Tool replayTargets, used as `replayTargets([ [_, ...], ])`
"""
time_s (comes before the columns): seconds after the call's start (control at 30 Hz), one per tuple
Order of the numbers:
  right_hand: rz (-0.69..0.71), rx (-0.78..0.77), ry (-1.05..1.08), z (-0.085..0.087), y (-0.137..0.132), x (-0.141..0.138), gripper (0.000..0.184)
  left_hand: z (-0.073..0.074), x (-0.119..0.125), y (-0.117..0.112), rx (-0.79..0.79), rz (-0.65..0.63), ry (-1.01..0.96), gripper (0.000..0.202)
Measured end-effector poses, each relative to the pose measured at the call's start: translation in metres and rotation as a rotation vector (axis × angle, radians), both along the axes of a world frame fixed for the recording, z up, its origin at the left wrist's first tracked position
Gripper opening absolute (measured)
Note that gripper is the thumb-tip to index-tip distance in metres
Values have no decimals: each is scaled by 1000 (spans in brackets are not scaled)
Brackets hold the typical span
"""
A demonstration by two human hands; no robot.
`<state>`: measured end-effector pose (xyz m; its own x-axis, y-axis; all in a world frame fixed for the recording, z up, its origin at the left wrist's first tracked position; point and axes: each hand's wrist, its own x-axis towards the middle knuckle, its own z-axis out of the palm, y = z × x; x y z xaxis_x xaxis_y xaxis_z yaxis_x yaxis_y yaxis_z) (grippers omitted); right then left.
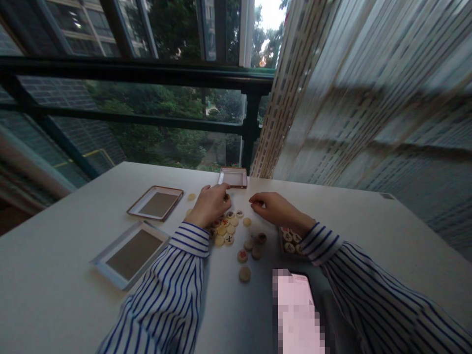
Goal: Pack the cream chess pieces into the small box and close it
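My left hand [211, 205] is closed, its fingers curled round a xiangqi piece [227, 197] above the loose pile. My right hand [275, 207] hovers to the right with thumb and fingers drawn together; whatever they may hold is hidden. Between and below the hands lie several round xiangqi pieces [233, 229], some face up with red or dark characters, others blank side up. Under my right wrist sits a box of xiangqi pieces [282, 246], partly covered by my forearm and sleeve.
On the left lie a brown-edged tray [173, 209] and a pale tray [106, 277]. A small open box [244, 186] stands at the far table edge. Near me lies a phone [298, 314], its screen blurred out. A window railing [147, 73] and a string curtain [280, 123] rise behind the white table [332, 196].
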<state>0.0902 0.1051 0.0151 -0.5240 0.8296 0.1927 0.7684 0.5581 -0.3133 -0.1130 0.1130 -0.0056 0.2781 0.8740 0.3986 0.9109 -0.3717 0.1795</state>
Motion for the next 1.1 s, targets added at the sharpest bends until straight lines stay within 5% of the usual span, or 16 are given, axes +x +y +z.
replayTargets([
  [0.5,-36,15,203,26,-34,32,26,27,23,-18,48,-205,-369,33],
  [0.67,-58,-21,228,28,-44,46,26,27,44,-28,42,-317,-404,31],
  [1.1,-116,48,279,33,-48,75,26,25,62,-39,3,-363,-500,29],
])
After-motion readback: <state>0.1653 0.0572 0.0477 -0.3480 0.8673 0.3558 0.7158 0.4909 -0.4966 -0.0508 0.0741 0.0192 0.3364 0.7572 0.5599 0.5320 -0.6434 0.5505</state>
